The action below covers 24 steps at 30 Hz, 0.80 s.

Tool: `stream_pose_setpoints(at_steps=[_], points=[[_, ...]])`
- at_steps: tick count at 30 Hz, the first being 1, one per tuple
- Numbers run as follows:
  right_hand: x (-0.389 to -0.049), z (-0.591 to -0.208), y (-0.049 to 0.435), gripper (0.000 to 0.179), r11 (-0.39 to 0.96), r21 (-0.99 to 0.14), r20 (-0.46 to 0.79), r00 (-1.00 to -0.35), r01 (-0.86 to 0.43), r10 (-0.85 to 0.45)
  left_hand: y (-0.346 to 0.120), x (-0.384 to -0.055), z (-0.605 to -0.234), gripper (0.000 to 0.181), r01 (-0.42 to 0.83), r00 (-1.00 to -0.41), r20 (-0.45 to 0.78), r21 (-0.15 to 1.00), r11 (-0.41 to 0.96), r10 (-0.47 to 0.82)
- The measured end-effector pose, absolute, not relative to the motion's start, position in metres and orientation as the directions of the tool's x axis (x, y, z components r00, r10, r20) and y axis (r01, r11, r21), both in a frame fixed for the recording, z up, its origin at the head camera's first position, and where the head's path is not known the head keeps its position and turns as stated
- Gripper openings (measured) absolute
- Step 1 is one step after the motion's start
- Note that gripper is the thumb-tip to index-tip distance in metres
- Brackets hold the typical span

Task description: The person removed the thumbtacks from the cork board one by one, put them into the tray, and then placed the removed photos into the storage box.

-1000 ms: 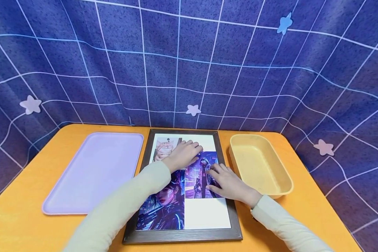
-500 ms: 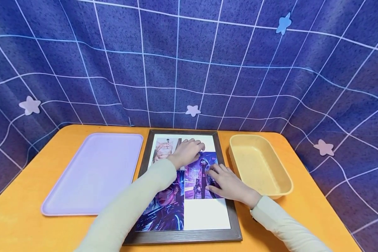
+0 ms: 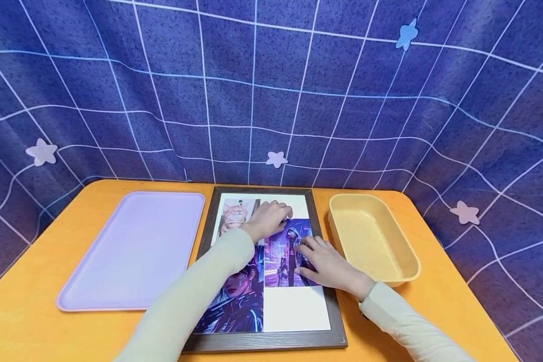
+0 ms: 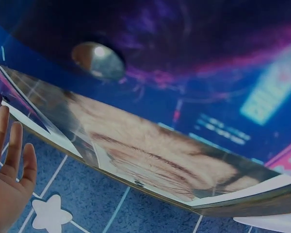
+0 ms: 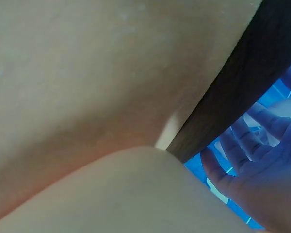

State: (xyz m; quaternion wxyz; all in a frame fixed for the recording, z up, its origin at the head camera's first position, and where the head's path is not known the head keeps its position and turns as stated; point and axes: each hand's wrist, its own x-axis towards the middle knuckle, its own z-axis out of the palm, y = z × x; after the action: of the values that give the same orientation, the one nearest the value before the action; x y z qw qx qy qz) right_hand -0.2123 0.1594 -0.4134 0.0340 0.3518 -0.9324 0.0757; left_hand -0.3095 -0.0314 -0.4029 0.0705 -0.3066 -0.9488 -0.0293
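A dark wooden picture frame (image 3: 264, 343) lies flat with a white backing inside. On the backing are a cat picture (image 3: 236, 213) at the upper left, a purple-blue picture of a figure with a gun (image 3: 240, 306) at the lower left, and a purple picture of a hooded figure (image 3: 280, 256) at the right. My left hand (image 3: 270, 219) rests over the upper edge of the hooded-figure picture, fingers slightly bent. With fingers spread, my right hand (image 3: 330, 264) touches that picture's right side and lies across the frame's right edge. Both palms are hidden in the head view.
A lilac tray (image 3: 136, 251) lies left of the frame on the orange table (image 3: 22, 322). Right of the frame stands a yellow plastic basin (image 3: 373, 241). A blue gridded curtain (image 3: 235, 105) with stars hangs behind the table.
My left hand has shifted a little to the right along the hooded-figure picture's upper edge, then stayed there. The right hand and the pictures look nearly still.
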Motion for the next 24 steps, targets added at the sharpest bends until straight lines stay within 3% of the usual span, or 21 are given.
stream_pose_setpoints(at_steps=[24], points=[[-0.2117,-0.4167,0.1599,0.049,0.725,-0.109,0.149,-0.732,-0.681,-0.665,-0.0298,-0.3144,-0.4063,0.017,0.618,-0.779,0.152,0.02,0.786,0.608]])
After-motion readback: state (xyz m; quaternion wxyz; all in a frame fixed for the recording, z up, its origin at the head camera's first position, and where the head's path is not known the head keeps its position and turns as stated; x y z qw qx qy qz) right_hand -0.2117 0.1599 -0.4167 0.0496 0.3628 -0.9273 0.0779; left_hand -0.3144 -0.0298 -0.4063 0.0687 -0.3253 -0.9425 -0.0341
